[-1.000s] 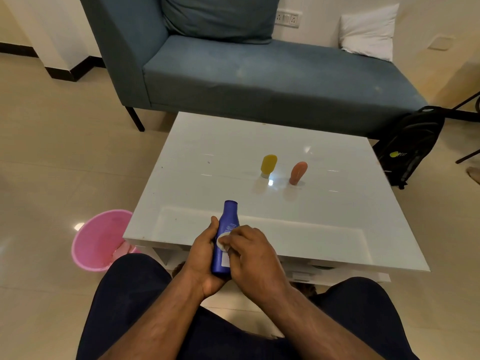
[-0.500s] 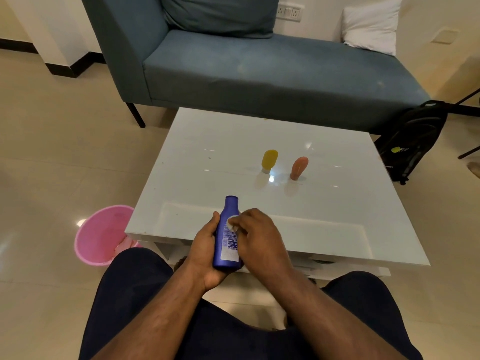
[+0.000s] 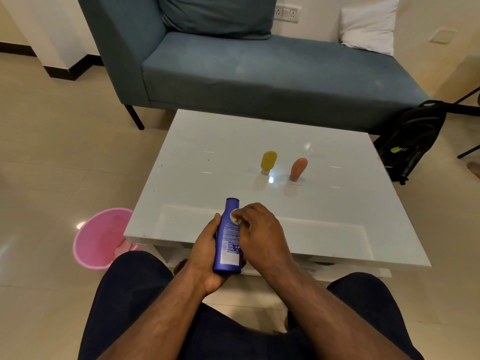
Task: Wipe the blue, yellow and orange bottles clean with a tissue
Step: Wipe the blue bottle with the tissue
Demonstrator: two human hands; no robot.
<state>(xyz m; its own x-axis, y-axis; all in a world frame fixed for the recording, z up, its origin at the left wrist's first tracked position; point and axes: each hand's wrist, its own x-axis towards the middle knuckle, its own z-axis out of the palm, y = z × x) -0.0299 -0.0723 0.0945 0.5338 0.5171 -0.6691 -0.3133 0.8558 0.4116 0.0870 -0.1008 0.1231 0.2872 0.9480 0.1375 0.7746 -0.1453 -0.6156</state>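
- Head view: the left hand (image 3: 207, 252) is wrapping its fingers around the lower body of the blue bottle (image 3: 228, 237), holding it tilted above the near edge of the white table (image 3: 207, 141).
- The right hand (image 3: 259, 235) is pinching a small white tissue (image 3: 235, 219) against the bottle's shoulder, fingers curled over it.
- The bottle is looking like stiff, smooth plastic, probably light and somewhat slippery; gripping the wide lower body is likely leaving the neck free for wiping.
- The yellow bottle (image 3: 268, 162) and orange bottle (image 3: 298, 168) are standing farther back on the table, near each other but apart, not yet handled.
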